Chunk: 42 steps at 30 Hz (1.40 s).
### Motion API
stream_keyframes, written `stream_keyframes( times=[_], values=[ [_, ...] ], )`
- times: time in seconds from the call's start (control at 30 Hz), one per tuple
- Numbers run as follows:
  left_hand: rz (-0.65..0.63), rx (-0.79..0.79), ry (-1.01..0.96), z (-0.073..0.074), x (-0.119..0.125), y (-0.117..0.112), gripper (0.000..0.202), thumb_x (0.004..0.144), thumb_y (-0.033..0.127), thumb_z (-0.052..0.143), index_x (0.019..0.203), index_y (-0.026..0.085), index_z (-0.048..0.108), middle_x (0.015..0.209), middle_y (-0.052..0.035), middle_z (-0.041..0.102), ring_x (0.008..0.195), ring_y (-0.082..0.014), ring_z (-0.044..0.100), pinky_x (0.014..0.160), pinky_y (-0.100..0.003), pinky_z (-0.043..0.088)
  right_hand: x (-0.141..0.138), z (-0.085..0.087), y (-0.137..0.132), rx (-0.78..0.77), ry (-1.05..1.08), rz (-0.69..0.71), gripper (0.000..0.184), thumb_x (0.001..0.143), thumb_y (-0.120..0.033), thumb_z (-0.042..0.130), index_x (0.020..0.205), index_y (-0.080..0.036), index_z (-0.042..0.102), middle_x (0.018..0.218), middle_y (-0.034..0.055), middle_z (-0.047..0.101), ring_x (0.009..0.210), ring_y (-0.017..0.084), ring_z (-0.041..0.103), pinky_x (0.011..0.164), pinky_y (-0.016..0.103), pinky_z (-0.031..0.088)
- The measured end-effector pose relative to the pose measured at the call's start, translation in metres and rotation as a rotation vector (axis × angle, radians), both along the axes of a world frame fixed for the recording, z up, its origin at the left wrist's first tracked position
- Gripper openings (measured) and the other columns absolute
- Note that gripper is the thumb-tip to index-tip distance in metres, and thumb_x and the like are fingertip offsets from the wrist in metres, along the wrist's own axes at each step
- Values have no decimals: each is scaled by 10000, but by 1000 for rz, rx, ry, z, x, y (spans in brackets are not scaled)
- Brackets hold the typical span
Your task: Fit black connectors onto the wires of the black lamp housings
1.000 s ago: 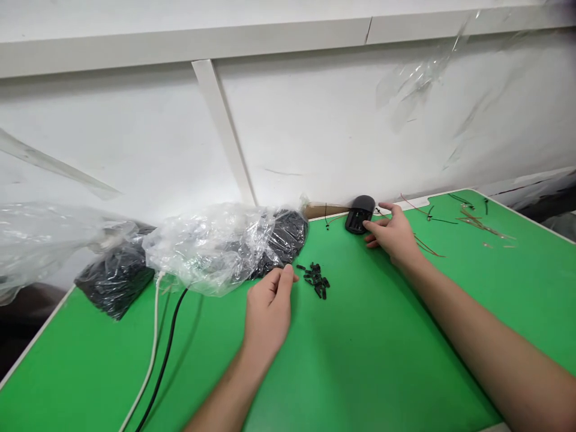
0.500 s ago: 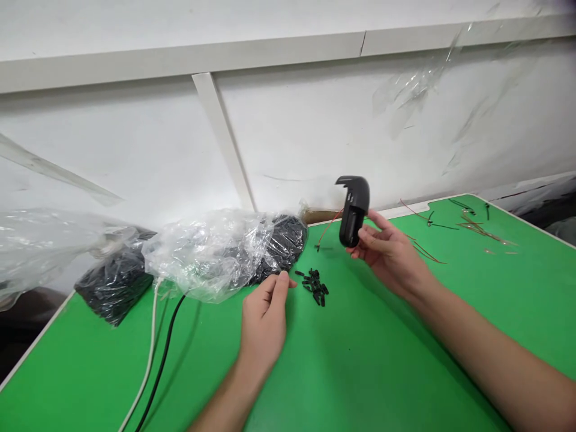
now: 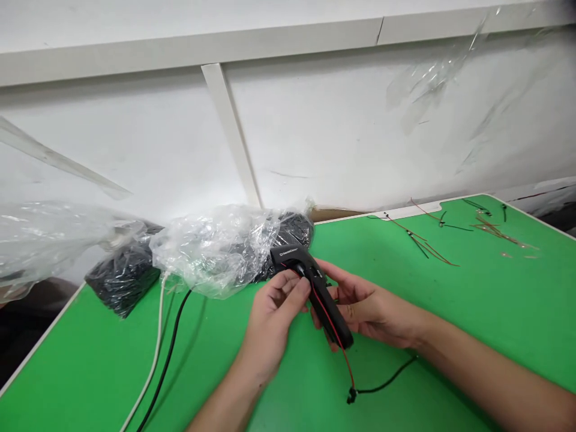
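My right hand (image 3: 364, 306) is wrapped round the handle of a black angled plastic housing (image 3: 330, 315), which has pale lettering on its upper end. My left hand (image 3: 285, 300) is closed, with thumb and fingers pinched against the inner bend of the housing. Whatever sits under those fingertips is too small and covered to make out. A red wire (image 3: 327, 313) runs down along the handle to a small black connector (image 3: 351, 395), and a black wire (image 3: 387, 382) leads off from it. The hands and housing mostly hide the small black parts on the table.
Clear plastic bags (image 3: 207, 249) of black parts lie along the wall on the green table (image 3: 450, 336). A white cable (image 3: 158, 336) and a black cable (image 3: 167, 348) run to the front left. Loose red and black wires (image 3: 425, 243) are scattered at the back right.
My right hand has brought the housing down and nearer, turning it so its lettering shows. My left hand has moved right from beside the small black parts to touch the housing.
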<state>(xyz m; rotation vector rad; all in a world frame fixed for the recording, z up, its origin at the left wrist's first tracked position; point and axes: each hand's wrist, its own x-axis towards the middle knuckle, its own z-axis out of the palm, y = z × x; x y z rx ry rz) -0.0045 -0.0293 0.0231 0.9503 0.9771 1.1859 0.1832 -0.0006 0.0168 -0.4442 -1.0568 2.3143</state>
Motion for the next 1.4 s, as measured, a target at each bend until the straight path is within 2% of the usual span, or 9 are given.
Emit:
stream_keyframes(
  times=[0.1, 0.17, 0.27, 0.47, 0.73, 0.9, 1.0, 1.13, 1.4],
  values=[
    [2, -41, -3, -2, 0, 0, 394, 853, 487, 751, 785, 152, 555, 678, 14, 508, 526, -88, 495, 502, -235, 394, -3, 3, -2, -48, 18, 38, 632, 944, -183, 576, 1542, -223, 376, 1028, 106, 715, 824, 206, 732, 704, 313, 583],
    [38, -44, 46, -4, -1, 1, 446, 849, 491, 755, 727, 157, 486, 628, 22, 492, 503, -81, 473, 499, -226, 373, -4, 3, -1, -90, 57, 75, 478, 1005, -328, 437, 1434, -129, 510, 1065, 171, 715, 827, 258, 742, 723, 360, 576],
    [125, -17, 140, -6, -3, 3, 468, 834, 484, 774, 710, 154, 466, 617, 18, 495, 581, -80, 468, 565, -206, 391, -3, 0, 1, -105, 117, 141, 612, 1034, -447, 225, 1267, -47, 626, 1159, 242, 683, 877, 300, 739, 784, 403, 561],
    [117, -11, 167, -5, -2, 3, 481, 830, 500, 772, 721, 161, 448, 600, 42, 442, 564, -74, 425, 557, -206, 363, -4, -3, 3, -113, 99, 163, 745, 1081, -512, 84, 1219, -59, 659, 1183, 234, 670, 870, 268, 734, 790, 370, 562],
    [84, -2, 103, -3, 0, 1, 443, 850, 421, 775, 707, 154, 451, 608, 46, 436, 557, -57, 407, 560, -199, 343, -5, -6, 1, -144, 126, 162, 742, 1086, -555, 95, 1318, -61, 598, 1243, 248, 642, 999, 312, 728, 845, 398, 563],
    [115, -30, 145, -2, -1, 2, 428, 846, 444, 772, 714, 155, 485, 607, 42, 461, 551, -65, 427, 542, -202, 364, -4, -5, -2, -104, 101, 111, 494, 1090, -472, 322, 1447, -155, 446, 1225, 225, 665, 982, 322, 738, 823, 425, 573],
    [121, -44, 157, -3, 0, 2, 433, 840, 454, 774, 708, 157, 487, 593, 38, 487, 526, -68, 446, 524, -207, 366, -3, -3, -4, -73, 60, 82, 430, 1090, -404, 376, 1474, -210, 371, 1152, 183, 690, 938, 304, 749, 775, 400, 584],
    [108, -65, 154, -5, 2, 2, 435, 855, 466, 752, 708, 162, 478, 570, 37, 498, 462, -77, 468, 499, -226, 360, -5, -1, -5, -59, 47, 77, 396, 1100, -375, 363, 1464, -223, 342, 1074, 146, 697, 880, 274, 757, 739, 357, 584],
    [83, -80, 101, -3, 2, 1, 400, 883, 444, 720, 735, 157, 483, 590, 31, 489, 465, -82, 472, 513, -236, 344, -6, -8, 0, -71, 91, 77, 469, 1099, -475, 279, 1427, -165, 407, 1153, 195, 667, 903, 300, 748, 766, 399, 581]
  ],
)
